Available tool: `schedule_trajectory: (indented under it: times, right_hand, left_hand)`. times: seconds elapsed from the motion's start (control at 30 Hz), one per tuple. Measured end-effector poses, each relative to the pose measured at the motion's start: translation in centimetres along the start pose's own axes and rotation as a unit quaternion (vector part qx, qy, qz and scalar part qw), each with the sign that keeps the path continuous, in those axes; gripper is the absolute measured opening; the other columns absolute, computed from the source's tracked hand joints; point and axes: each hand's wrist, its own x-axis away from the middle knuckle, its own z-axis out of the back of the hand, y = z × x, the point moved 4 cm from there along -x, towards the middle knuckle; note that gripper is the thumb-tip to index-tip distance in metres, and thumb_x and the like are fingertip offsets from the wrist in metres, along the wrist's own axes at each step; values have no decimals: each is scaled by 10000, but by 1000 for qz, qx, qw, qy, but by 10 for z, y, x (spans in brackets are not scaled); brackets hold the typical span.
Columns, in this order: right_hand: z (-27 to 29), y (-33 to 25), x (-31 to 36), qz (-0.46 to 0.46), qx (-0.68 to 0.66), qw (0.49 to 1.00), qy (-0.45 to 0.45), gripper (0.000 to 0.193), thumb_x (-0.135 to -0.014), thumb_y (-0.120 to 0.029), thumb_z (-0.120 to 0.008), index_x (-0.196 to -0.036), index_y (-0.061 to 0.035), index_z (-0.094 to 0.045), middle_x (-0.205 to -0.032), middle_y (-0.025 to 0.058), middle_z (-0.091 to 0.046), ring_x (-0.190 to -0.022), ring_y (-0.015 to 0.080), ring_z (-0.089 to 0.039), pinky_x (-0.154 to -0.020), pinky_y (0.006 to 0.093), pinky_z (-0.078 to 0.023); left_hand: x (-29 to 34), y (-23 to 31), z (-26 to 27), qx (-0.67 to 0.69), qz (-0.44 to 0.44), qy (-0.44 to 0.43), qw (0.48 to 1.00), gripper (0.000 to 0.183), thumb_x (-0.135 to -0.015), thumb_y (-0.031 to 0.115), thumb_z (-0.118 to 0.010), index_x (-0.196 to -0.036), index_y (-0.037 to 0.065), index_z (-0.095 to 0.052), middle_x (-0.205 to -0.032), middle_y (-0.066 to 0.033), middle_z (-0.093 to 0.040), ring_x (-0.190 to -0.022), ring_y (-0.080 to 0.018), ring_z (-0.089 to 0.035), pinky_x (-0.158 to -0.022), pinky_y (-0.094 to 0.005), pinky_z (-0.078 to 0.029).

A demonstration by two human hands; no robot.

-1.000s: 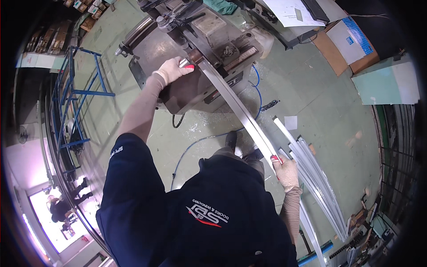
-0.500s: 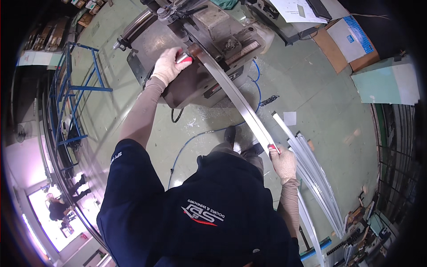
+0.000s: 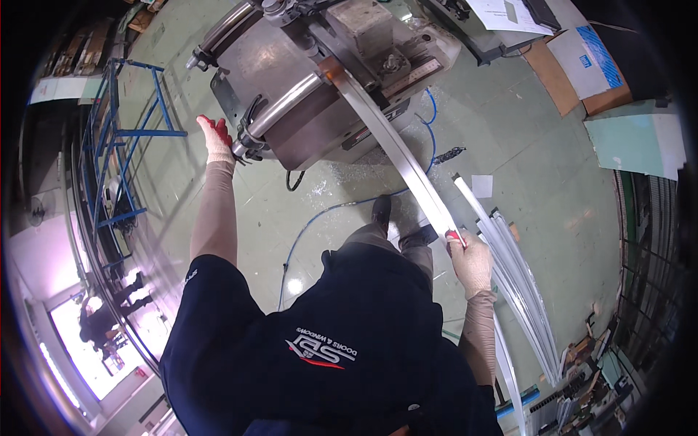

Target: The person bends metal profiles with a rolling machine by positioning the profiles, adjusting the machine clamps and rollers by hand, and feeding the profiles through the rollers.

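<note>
My right hand (image 3: 471, 263), in a pale glove with red on its fingers, grips the near end of a long silver metal profile (image 3: 402, 166). The profile slants up to a grey metal machine (image 3: 294, 142), its far end lying on it beside a brownish block (image 3: 331, 70). My left hand (image 3: 217, 139), gloved the same way, is held out left of the machine with fingers apart and nothing in it. Close to its right is the lower end of a shiny round bar (image 3: 291, 102), whose upper end reaches toward the profile.
More long profiles (image 3: 512, 265) lie on the floor at my right. A blue hose (image 3: 327, 211) curves across the floor before my feet. A blue metal frame (image 3: 149, 133) stands at left; a cardboard box (image 3: 549, 76) is at far right. A person (image 3: 102, 323) is distant at left.
My left hand has let go of the shiny round piece by the profile and swung left and down, off the machine. My right hand still holds the profile.
</note>
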Motion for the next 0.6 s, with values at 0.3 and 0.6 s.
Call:
schedule_trajectory:
  times: [0.3, 0.6]
  right_hand:
    - [5, -12, 0, 5, 12, 1000, -18, 358, -958, -379, -696, -1113, -65, -773, -924, 213, -747, -871, 406, -731, -781, 466, -568]
    - [4, -9, 1, -11, -15, 1000, -22, 345, -947, -346, -720, -1153, -73, -770, -968, 220, -757, -901, 403, -740, -811, 453, -575]
  left_hand:
    - [8, 3, -1, 89, 3, -18, 996, 1049, -964, 849, -360, -1659, 69, -266, -1618, -209, -463, -1449, -334, -492, -1107, -447, -420]
    - [26, 27, -61, -174, -208, -194, 943, 627, -1084, 558, -486, -1350, 19, -664, -1121, -112, -732, -1079, -189, -658, -1011, -343, -481]
